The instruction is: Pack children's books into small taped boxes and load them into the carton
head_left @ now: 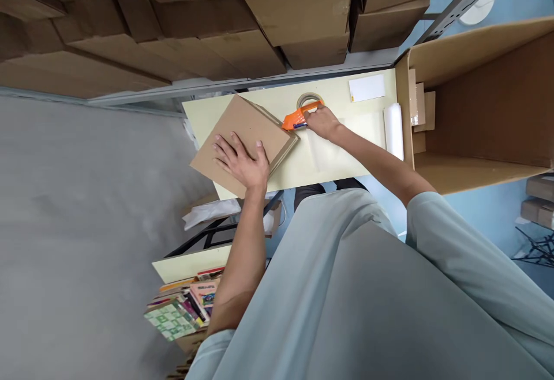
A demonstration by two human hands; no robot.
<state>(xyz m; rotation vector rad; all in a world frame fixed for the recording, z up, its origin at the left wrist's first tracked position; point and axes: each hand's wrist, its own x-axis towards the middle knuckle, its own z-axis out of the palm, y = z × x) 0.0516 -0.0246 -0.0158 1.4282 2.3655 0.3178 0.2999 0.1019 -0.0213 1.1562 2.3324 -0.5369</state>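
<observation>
A flat brown cardboard parcel (251, 129) lies on a pale yellow table (341, 94). My left hand (240, 161) rests flat on its near corner, fingers spread. My right hand (322, 121) is closed on an orange tape dispenser (298, 116) with a roll of brown tape, held at the parcel's far edge.
A white roll of wrap (393, 130) and a white label (367, 87) lie on the table. A big open cardboard box (480, 103) stands at the right. Stacked cardboard boxes (194, 22) fill the shelves behind. Books (186, 305) sit in a box lower left.
</observation>
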